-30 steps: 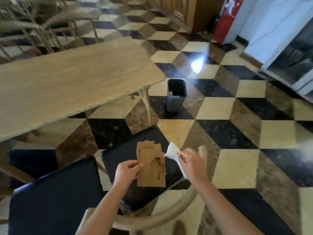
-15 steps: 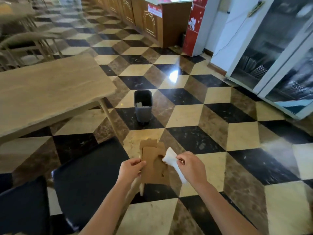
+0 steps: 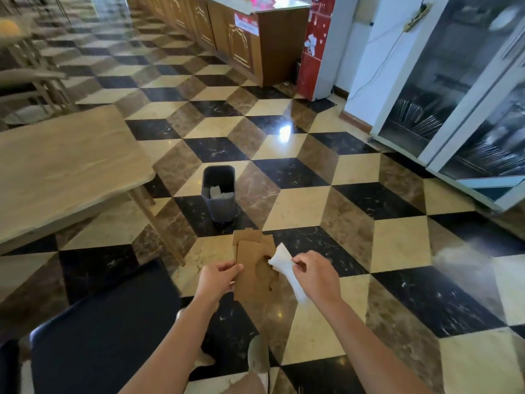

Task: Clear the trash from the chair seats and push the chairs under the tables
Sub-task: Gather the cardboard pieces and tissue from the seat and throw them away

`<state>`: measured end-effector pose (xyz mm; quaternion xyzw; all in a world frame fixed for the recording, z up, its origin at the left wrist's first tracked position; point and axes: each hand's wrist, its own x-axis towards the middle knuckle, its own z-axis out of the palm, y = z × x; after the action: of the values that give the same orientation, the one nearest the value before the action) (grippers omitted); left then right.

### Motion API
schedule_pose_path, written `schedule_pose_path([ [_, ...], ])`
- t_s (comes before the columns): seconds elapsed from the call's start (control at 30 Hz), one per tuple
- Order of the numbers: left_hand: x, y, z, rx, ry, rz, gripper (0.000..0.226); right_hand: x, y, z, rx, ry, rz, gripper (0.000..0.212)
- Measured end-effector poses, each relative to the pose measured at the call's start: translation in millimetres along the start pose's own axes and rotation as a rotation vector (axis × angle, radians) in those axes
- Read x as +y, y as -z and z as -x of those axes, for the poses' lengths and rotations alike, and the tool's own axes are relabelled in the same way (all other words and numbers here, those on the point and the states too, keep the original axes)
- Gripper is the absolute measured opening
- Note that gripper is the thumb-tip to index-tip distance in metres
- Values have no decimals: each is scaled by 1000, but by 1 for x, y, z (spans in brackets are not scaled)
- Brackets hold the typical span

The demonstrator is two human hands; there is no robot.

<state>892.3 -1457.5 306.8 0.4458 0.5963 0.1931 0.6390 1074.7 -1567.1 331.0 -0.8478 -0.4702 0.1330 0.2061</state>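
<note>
Bin (image 3: 219, 194) nearer; cardboard (image 3: 252, 268) still held.

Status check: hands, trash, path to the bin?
Left hand grips torn brown cardboard; right hand pinches white tissue. Dark grey bin ahead. Floor between clear.

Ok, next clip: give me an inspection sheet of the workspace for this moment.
Surface: light wooden table, visible top bare; black cushioned chair seat, visible part bare.
Job's things: torn brown cardboard pieces in left hand; crumpled white paper in right hand; dark grey plastic bin on the floor ahead, pale scraps inside.
Clutter: nothing seen on the chequered marble floor.
Hands: both gripping trash, held above the floor.
Cables: thin wire down the white wall.
Surroundings: wooden counter, red cabinet, glass-door cabinet.
</note>
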Motion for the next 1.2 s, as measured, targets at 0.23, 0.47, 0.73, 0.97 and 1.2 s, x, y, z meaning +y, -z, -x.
schedule_pose_path([
  [0.23,73,-51,-73,-12,-9,40,13,18,30,-106,-14,-56,29,15],
  [0.47,132,-78,-132,64,-31,68,6,27,36,-207,-49,-33,4,13],
  [0.73,182,-113,-218,314,0,155,6,43,27,-362,-145,140,-1,17],
  [0.97,229,-128,-270,534,14,224,5,24,30,-479,-225,311,-3,16],
  [1.2,245,-97,-322,652,75,257,21,-16,-13,-553,-348,401,39,15],
])
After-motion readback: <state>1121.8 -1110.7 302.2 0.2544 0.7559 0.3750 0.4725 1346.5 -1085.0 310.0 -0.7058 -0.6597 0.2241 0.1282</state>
